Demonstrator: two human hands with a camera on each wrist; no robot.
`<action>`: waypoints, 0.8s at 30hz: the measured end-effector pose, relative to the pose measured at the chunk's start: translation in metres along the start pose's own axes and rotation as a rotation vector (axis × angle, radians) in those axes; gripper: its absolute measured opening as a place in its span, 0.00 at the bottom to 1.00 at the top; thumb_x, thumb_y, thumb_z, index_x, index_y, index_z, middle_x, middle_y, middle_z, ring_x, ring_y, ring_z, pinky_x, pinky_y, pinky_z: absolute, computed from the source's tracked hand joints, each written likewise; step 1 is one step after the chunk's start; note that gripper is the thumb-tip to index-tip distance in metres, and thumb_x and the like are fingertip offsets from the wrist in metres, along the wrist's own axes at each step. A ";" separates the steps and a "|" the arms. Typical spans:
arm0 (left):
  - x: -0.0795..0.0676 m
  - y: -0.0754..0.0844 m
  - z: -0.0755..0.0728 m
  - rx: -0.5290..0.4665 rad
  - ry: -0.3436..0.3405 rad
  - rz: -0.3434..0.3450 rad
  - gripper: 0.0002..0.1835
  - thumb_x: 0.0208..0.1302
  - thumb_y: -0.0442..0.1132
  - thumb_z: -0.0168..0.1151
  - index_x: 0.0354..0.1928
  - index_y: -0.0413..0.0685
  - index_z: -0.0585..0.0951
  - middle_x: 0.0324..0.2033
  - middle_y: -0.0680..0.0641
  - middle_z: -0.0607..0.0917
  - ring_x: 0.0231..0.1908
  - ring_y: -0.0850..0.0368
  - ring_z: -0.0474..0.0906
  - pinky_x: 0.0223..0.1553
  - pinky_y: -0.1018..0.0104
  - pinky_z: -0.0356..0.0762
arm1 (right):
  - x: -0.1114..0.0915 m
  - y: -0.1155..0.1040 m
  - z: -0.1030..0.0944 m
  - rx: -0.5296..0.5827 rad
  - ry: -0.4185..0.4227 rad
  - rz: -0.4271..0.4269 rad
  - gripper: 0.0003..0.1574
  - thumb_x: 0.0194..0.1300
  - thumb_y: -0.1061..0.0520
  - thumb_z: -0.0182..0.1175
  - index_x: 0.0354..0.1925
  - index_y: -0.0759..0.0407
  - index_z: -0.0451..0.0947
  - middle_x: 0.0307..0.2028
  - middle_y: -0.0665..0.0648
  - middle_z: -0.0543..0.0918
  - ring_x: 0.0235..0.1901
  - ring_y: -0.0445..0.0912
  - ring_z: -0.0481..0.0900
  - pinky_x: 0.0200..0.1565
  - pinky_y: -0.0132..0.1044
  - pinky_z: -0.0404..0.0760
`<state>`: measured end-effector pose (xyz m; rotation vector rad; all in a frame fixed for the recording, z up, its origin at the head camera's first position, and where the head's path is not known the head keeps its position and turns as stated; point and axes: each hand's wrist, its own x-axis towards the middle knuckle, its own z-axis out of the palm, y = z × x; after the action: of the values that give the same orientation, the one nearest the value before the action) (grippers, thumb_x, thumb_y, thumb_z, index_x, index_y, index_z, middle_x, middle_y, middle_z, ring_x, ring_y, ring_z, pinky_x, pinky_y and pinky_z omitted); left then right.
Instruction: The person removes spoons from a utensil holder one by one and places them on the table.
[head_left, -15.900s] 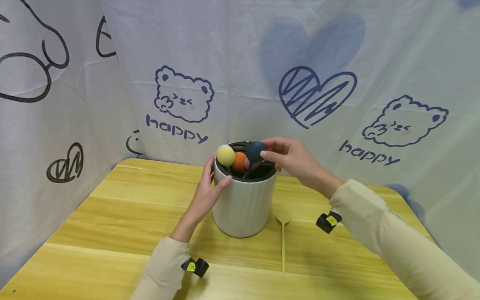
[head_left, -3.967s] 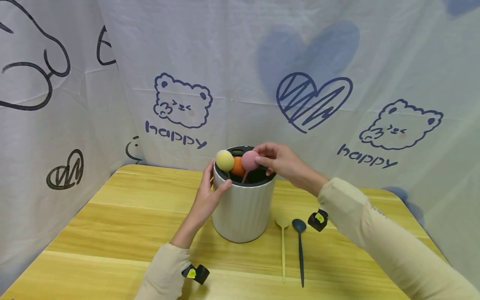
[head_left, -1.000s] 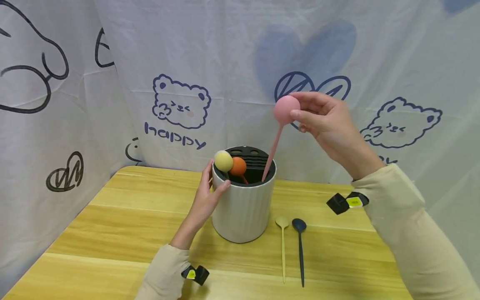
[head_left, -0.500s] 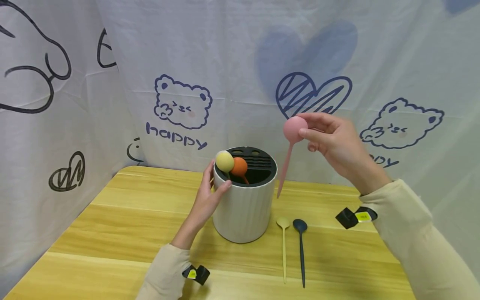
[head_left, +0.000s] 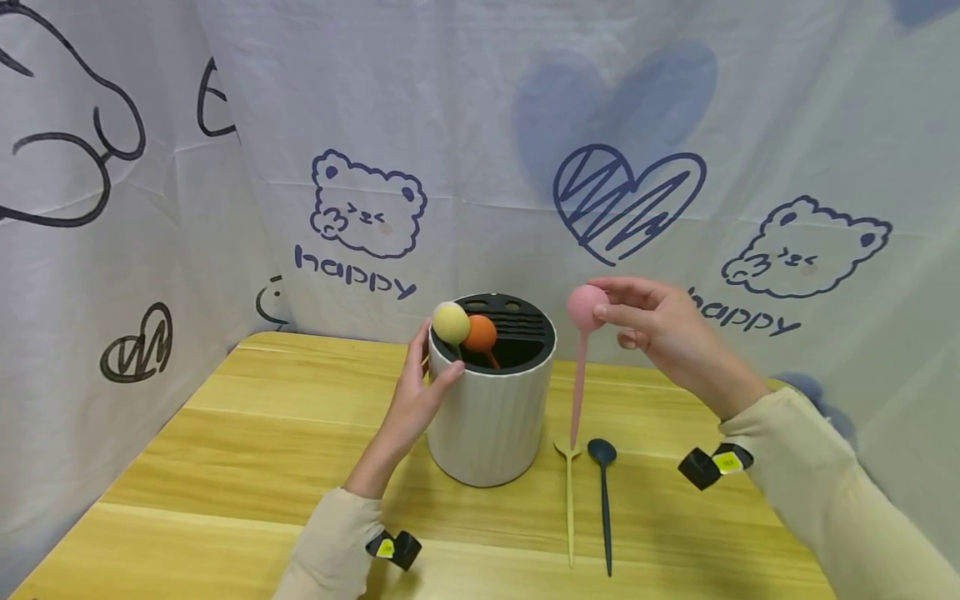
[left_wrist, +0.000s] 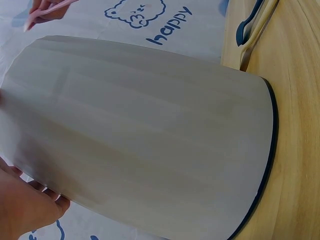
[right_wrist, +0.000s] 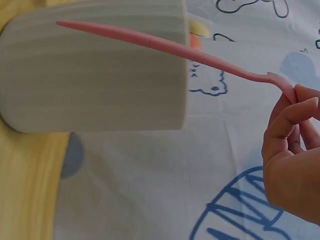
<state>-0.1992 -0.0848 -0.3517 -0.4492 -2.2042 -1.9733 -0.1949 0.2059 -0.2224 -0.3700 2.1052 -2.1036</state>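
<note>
My right hand [head_left: 663,333] pinches the round bowl of a pink spoon [head_left: 588,308] between thumb and fingers. The spoon's thin handle hangs down, its tip overlapping the yellow spoon [head_left: 570,500] on the table in the head view. My left hand [head_left: 412,400] grips the left side of a white ribbed utensil holder [head_left: 487,429], thumb near its black rim. Inside the holder, a pale yellow spoon [head_left: 451,322] and an orange spoon [head_left: 480,333] stand bowl-up, their lower handles hidden. A dark blue spoon [head_left: 604,508] lies right of the yellow one on the table.
The wooden table [head_left: 225,450] carries the holder near its back edge. Behind it hangs a white cloth [head_left: 480,125] with printed bears and hearts. Small black cameras [head_left: 701,468] sit on the wrists over beige sleeves.
My right hand has lifted the pink spoon out of the holder, carried it right and lowered it towards the table. Earlier, the dark blue spoon was moved from holder to table. Left hand stays put.
</note>
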 end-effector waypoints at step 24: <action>0.000 0.001 0.000 0.007 0.001 -0.003 0.45 0.62 0.50 0.55 0.76 0.46 0.46 0.74 0.41 0.48 0.72 0.44 0.47 0.70 0.46 0.45 | -0.020 0.069 -0.036 0.036 0.032 0.213 0.14 0.66 0.61 0.61 0.49 0.51 0.81 0.49 0.52 0.77 0.39 0.43 0.73 0.33 0.29 0.72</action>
<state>-0.1984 -0.0842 -0.3506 -0.4446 -2.2123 -1.9661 -0.1910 0.2454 -0.2927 -0.1023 2.0197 -2.0342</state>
